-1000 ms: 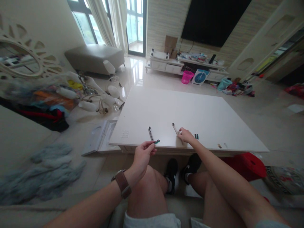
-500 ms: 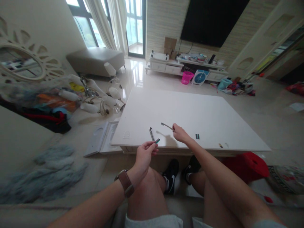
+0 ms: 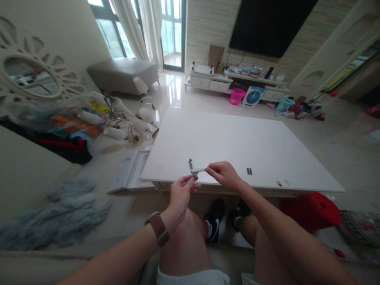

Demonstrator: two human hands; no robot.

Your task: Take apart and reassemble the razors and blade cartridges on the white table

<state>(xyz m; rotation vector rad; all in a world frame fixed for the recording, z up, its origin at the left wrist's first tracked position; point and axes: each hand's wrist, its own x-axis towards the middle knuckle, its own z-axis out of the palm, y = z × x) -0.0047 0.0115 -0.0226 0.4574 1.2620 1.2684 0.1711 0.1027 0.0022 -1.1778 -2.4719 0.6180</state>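
Observation:
Over the near edge of the white table (image 3: 231, 136), my left hand (image 3: 181, 194) pinches a small green-and-dark strip (image 3: 195, 175) between thumb and fingers. My right hand (image 3: 224, 174) grips a thin, pale stick-like tool (image 3: 199, 170) that looks like a slim brush. Its far end is at the strip, touching it or just above; I cannot tell which. Behind my left fingers lies a narrow metallic tool (image 3: 190, 163) with a dark hooked end. Two small dark green strips (image 3: 249, 171) lie side by side to the right of my right hand.
A tiny brownish piece (image 3: 279, 183) and a small clear piece (image 3: 286, 182) lie near the table's front right edge. Something transparent (image 3: 160, 167) lies at the left. A red stool-like object (image 3: 310, 211) stands below right; an open white box (image 3: 127, 174) lies on the floor.
My right hand has brought the slim tool down and left, so its end now meets or overlaps the green strip. My left hand has stayed nearly in place, still pinching the strip.

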